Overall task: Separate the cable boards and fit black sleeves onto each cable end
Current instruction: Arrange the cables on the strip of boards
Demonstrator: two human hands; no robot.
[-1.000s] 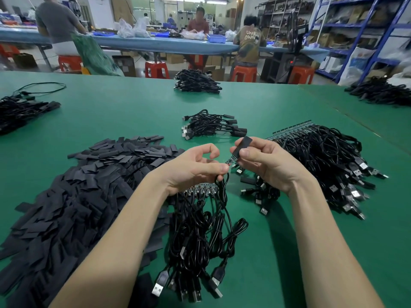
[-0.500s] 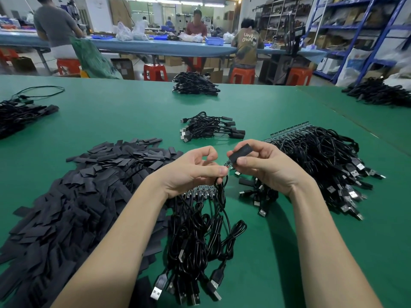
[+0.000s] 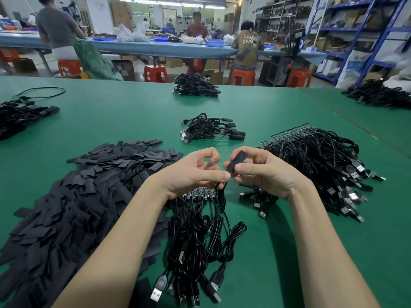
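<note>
My right hand (image 3: 264, 172) pinches a black sleeve (image 3: 237, 160) between thumb and fingers, tilted up to the right. My left hand (image 3: 193, 173) pinches the thin black cable (image 3: 222, 192) just below the sleeve's lower end, where a bit of red wire shows. The cable's board end is inside the sleeve or hidden by my fingers. Under my hands lies a bundle of cables (image 3: 198, 241) still joined to a board strip (image 3: 198, 193), USB plugs toward me. A big heap of loose black sleeves (image 3: 73, 201) lies on the left.
A small group of sleeved cables (image 3: 211, 130) lies past my hands. A large pile of cables on board strips (image 3: 315, 161) sits at the right. More cable heaps lie far left (image 3: 20, 116), far centre (image 3: 193, 86) and far right (image 3: 378, 94). People work at a blue bench behind.
The sleeve has slid down over the cable's small board end; the bare board tip seen between my hands earlier is now covered. Both hands stay close together.
</note>
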